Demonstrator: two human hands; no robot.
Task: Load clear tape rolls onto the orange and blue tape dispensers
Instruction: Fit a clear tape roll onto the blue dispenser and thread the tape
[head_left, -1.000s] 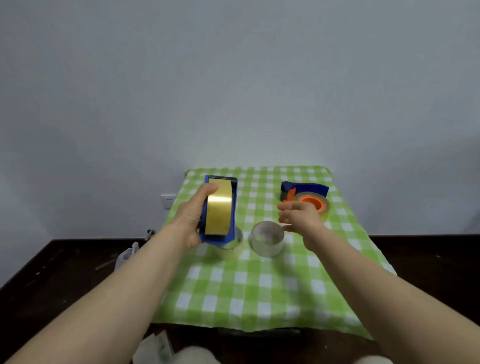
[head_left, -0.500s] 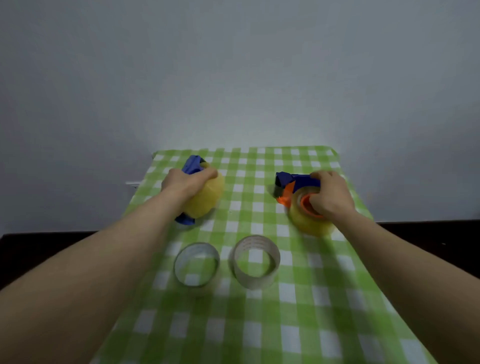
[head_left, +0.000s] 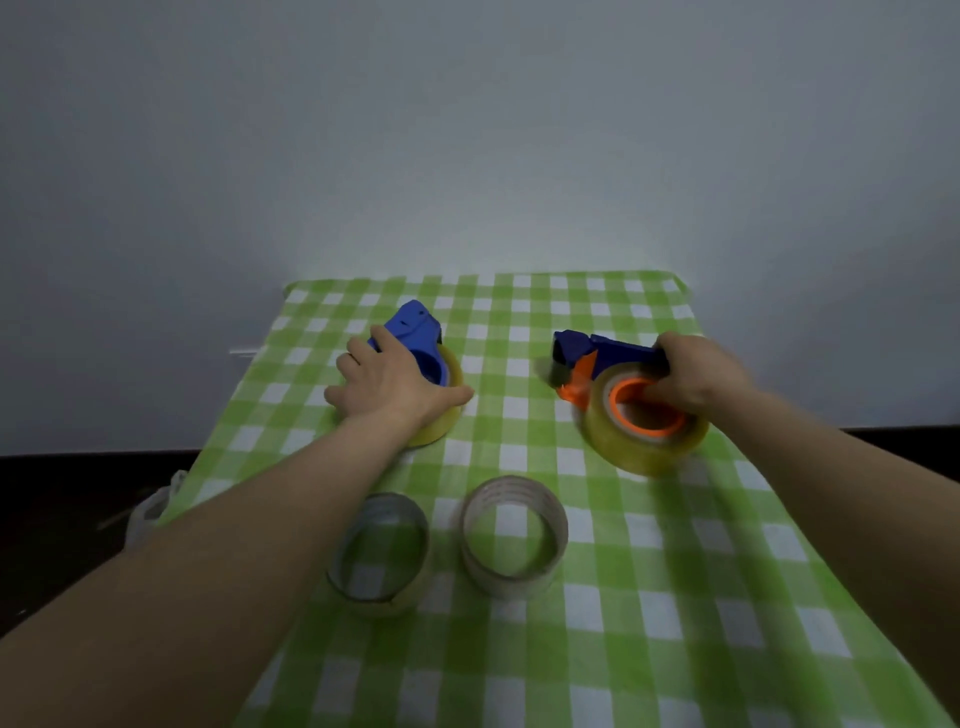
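A person's left hand (head_left: 387, 384) lies over the blue dispenser (head_left: 415, 338), fingers draped on its yellowish roll, left of two spare clear tape rolls (head_left: 511, 535). The right hand (head_left: 688, 371) clasps the orange-and-blue dispenser (head_left: 602, 358), right of them. The rolls look light, stiff and slick, best taken by the rim. Green-checked tabletop (head_left: 675, 623), bare grey wall.

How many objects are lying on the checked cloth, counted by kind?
Tape dispensers with a tape roll: 2, the blue dispenser and the blue and orange dispenser.
Near-empty tape rolls lying loose: 2, left ring and right ring.
Total: 4.
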